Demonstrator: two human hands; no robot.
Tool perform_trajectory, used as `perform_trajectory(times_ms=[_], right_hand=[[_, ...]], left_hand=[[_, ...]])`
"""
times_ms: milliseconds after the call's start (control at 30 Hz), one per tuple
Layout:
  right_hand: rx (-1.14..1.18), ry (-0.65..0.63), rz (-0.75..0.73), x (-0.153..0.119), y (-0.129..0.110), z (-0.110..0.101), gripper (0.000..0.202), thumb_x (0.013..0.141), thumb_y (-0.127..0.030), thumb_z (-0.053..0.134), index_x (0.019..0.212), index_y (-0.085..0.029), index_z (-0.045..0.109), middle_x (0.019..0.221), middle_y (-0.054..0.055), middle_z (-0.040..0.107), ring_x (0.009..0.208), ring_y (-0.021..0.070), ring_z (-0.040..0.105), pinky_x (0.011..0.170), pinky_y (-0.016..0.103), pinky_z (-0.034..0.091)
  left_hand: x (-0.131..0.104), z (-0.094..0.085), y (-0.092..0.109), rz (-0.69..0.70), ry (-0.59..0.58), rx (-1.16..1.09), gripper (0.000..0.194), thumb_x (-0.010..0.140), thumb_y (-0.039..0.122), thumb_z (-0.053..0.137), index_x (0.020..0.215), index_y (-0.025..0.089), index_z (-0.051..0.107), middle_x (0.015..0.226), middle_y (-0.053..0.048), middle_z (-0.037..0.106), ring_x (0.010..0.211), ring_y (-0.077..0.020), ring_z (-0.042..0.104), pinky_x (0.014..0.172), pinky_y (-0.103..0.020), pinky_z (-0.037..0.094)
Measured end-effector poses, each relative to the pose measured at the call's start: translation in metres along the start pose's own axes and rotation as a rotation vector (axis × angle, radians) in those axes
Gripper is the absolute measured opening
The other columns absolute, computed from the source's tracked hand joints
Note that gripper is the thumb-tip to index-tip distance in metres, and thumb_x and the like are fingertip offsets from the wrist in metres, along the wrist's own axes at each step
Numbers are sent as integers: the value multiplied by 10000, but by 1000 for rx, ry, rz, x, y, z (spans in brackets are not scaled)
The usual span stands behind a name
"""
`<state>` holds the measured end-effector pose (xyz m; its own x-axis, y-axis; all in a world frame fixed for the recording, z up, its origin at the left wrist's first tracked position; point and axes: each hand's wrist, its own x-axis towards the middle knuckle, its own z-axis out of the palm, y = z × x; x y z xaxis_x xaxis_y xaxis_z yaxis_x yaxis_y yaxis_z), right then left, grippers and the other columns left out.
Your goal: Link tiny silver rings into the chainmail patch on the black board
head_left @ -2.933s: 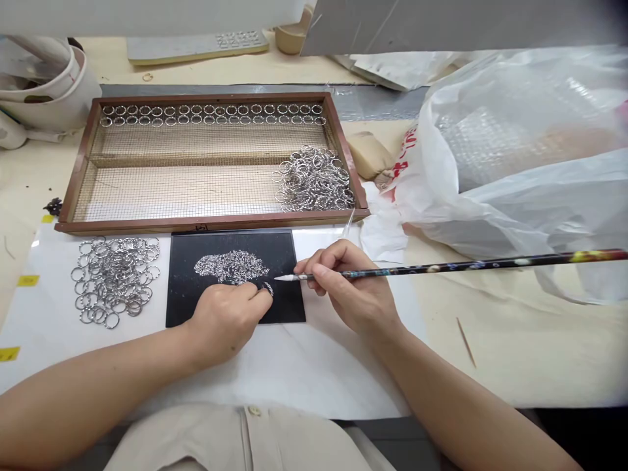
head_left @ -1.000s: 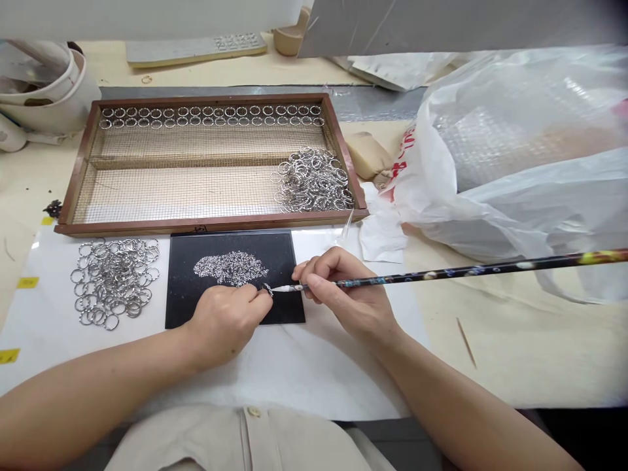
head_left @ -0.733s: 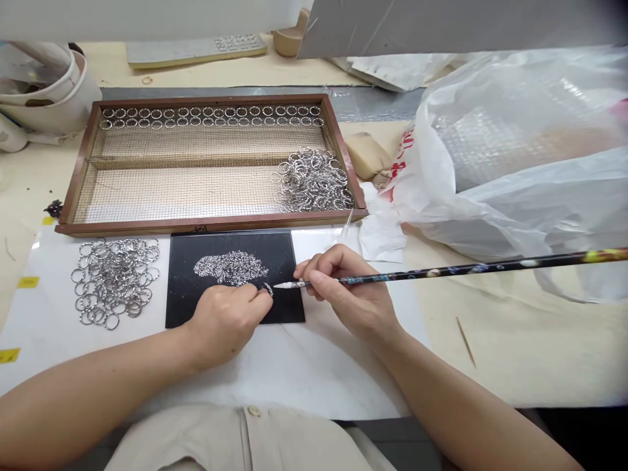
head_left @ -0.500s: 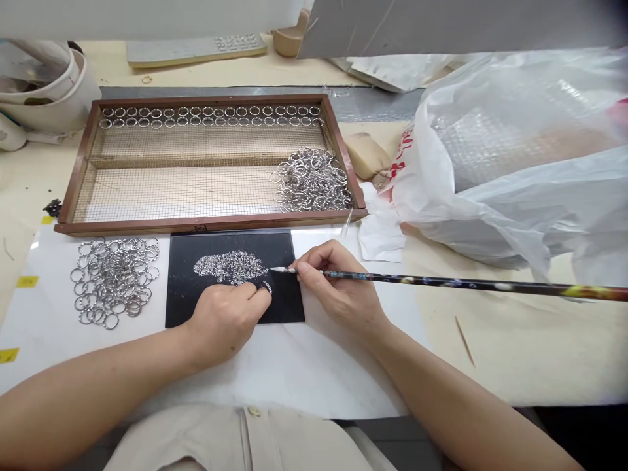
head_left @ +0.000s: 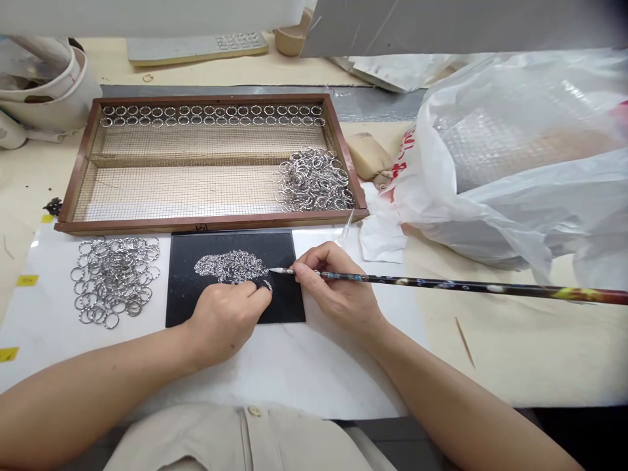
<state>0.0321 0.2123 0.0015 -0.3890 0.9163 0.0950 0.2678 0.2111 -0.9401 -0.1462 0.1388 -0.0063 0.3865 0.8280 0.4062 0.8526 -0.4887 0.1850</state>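
Note:
My left hand (head_left: 230, 320) is closed in a pinch on a small silver ring (head_left: 266, 286), just over the black board (head_left: 284, 309). My fingers partly hide the ring. On the board lies a spread of tiny glittering stones (head_left: 230, 267). Between the fingertips of my right hand (head_left: 341, 291) is a long, thin brush-like pen (head_left: 422, 281) with a dark patterned shaft. Its pale tip points left, close to the right end of the stones and just above the ring. Whether the tip touches a stone I cannot tell.
A loose heap of silver rings (head_left: 116, 281) lies left of the board. Behind it stands a brown-framed mesh tray (head_left: 210, 224), with rings in rows at the back and a pile at right. A white plastic bag (head_left: 490, 216) sits right; a toothpick (head_left: 464, 341) lies nearer.
Almost nothing differs. Both hands keep their places and grips, with the pen's tip at nearly the same spot; the view has shifted very slightly.

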Motion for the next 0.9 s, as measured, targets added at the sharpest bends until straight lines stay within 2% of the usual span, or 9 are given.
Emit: perform_trajectory(times_ms=[167, 333, 533, 900], right_hand=[[182, -6, 35, -2, 1, -6, 185, 860, -270, 571, 712, -226, 469, 637, -20, 539, 621, 146, 527, 593, 317, 412], [377, -45, 55, -6, 0, -11, 201, 871, -310, 579, 726, -235, 463, 568, -43, 522, 547, 137, 498, 568, 323, 417], [321, -80, 49, -8, -3, -8, 229, 871, -336, 573, 709, -233, 447, 574, -39, 517, 548, 139, 511, 552, 323, 415], [251, -66, 22, -8, -5, -7, 225, 875, -305, 557, 693, -233, 446, 546, -40, 498, 549, 145, 504, 557, 328, 411]], left_hand=[[-1, 0, -1, 16, -4, 5, 270, 858, 72, 438, 615, 167, 509, 501, 35, 404, 424, -98, 303, 408, -264, 239], [-2, 0, -1, 24, -6, 1, 260, 861, 67, 424, 643, 164, 526, 511, 33, 416, 429, -97, 307, 409, -263, 236], [0, -1, -1, 31, -8, 1, 253, 857, 63, 421, 649, 167, 521, 517, 29, 428, 426, -97, 319, 415, -263, 236], [-1, -2, -1, 38, -6, -2, 266, 881, 88, 432, 650, 162, 544, 519, 25, 439, 428, -109, 309, 418, -266, 231]])
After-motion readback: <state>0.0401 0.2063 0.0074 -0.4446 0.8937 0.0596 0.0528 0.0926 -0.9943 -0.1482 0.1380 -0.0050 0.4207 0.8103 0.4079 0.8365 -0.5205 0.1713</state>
